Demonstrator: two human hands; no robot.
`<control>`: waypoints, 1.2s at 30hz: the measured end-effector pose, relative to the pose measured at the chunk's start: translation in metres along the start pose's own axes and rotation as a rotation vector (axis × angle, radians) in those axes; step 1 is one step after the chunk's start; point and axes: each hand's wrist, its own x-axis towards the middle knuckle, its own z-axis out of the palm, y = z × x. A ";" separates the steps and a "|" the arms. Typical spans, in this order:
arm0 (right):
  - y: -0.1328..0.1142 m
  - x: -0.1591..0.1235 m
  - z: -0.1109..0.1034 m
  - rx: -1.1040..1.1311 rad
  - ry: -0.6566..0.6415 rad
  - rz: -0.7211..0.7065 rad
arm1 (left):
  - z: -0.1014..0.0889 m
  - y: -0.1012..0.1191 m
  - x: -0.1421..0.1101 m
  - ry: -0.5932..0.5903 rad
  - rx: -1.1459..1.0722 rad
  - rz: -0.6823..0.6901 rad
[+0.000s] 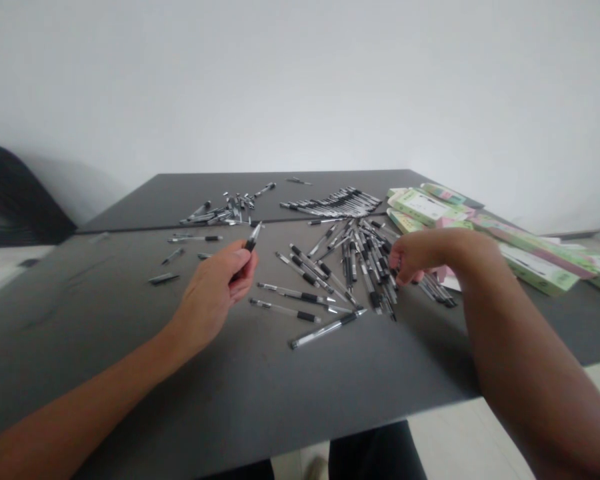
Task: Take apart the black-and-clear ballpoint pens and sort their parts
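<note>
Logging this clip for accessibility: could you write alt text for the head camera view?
A person's left hand holds a clear pen with a black grip tip up above a dark table, while the right hand reaches into a loose heap of similar pens. Pale green printed boxes lie piled to the right.

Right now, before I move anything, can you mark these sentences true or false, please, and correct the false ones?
1. The left hand holds one pen. True.
2. The other pens lie on a dark table. True.
3. The right hand holds a box. False: its fingers are at a pile of pens, and the boxes lie further right.
4. All the pens lie in one pile. False: some lie apart, in a separate group at the far side of the table.
</note>
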 end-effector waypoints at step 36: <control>0.012 0.002 -0.004 0.088 -0.116 0.115 | -0.001 -0.008 -0.003 0.022 0.021 0.052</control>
